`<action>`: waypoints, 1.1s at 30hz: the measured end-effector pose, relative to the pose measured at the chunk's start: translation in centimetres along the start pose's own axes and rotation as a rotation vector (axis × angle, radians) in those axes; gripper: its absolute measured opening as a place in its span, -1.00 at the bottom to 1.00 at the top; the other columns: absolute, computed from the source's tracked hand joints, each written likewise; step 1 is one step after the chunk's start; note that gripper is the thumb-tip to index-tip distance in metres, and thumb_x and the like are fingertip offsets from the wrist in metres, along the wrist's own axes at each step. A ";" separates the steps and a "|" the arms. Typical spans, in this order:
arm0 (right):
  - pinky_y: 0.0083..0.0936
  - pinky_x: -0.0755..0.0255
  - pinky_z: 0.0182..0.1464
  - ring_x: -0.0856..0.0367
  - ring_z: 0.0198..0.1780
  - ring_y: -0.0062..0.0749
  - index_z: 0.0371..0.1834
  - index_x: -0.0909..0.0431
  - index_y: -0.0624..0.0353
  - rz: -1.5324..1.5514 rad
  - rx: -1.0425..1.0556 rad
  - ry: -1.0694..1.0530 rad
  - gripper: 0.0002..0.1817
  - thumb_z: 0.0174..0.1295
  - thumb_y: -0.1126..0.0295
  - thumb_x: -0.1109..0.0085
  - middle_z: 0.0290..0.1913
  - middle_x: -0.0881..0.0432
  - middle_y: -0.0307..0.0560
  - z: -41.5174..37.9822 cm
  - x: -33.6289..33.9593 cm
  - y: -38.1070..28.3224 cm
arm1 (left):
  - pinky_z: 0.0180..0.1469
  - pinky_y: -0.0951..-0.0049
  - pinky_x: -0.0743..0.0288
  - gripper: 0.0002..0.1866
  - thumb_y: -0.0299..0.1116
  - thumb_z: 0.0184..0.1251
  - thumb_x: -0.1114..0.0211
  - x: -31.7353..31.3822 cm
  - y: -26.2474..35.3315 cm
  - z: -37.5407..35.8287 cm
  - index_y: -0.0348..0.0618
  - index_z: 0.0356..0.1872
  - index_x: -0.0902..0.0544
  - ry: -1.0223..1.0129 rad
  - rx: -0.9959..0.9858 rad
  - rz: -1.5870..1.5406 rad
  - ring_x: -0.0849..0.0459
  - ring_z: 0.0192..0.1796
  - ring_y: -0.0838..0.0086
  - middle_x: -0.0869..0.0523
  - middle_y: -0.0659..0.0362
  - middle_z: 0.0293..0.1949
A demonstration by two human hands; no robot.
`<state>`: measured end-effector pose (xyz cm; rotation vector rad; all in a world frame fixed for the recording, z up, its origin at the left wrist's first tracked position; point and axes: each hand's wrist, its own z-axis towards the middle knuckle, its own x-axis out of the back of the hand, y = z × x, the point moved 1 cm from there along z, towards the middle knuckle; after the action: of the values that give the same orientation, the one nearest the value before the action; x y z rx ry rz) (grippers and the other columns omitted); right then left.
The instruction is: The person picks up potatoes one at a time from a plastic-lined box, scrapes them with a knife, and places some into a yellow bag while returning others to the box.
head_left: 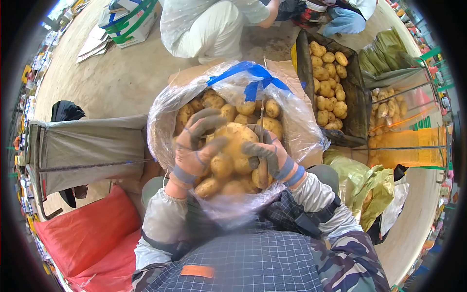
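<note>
My left hand (197, 143), in a grey-and-pink work glove, curls its fingers and thumb at the left side of a potato (236, 134). This potato is smeared by motion and sits above the others, between both hands. My right hand (272, 153), gloved alike, is closed around a long, thin brown tool (263, 174) whose kind I cannot make out. Its thumb reaches to the potato's right side. Below both hands, a clear plastic bag (163, 112) with blue tape (255, 75) is filled with potatoes (222, 165).
A dark crate (357, 92) of potatoes stands at the upper right, beside bagged potatoes (389, 107) in a metal frame. Red sacks (92, 233) lie at the lower left, below a grey cloth-covered frame (92, 151). A person (209, 29) crouches ahead, near a taped box (129, 24).
</note>
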<state>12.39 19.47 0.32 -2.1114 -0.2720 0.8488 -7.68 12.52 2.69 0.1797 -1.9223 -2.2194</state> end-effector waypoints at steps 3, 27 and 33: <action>-0.59 -0.46 -0.22 -0.55 -0.27 -0.54 0.32 -0.43 0.27 -0.036 0.025 0.008 -0.40 0.17 0.45 -0.35 -0.13 -0.62 -0.17 -0.3 -0.2 0.2 | 0.14 0.43 -0.50 -0.81 -0.44 0.22 -0.43 -0.4 -0.1 0.1 -0.27 -0.17 -0.74 -0.096 0.061 0.002 -0.62 0.04 0.47 -0.67 0.10 0.06; -0.47 -0.43 -0.51 -0.56 -0.51 -0.40 0.17 -0.53 0.19 0.552 -0.177 -0.142 -0.45 0.38 -0.05 -0.03 -0.22 -0.69 0.03 0.8 -0.1 0.7 | 0.12 0.32 -0.55 -0.92 -0.50 0.29 -0.37 0.7 -1.1 0.8 -0.29 -0.29 -0.67 0.196 -0.190 0.053 -0.64 0.06 0.35 -0.65 0.03 0.12; -0.42 -0.52 -0.53 -0.66 -0.42 -0.30 0.17 -0.50 0.26 0.639 0.012 -0.175 -0.42 0.37 -0.04 -0.08 -0.17 -0.70 0.07 2.1 2.2 1.1 | 0.16 0.47 -0.51 -0.79 -0.54 0.34 -0.29 7.0 -4.1 1.5 -0.34 -0.04 -0.68 0.428 -0.011 0.313 -0.65 0.05 0.44 -0.71 0.05 0.08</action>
<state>12.60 21.05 -2.48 -2.1352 0.3424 1.3973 -15.13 12.93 -0.90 0.3010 -1.5843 -1.8126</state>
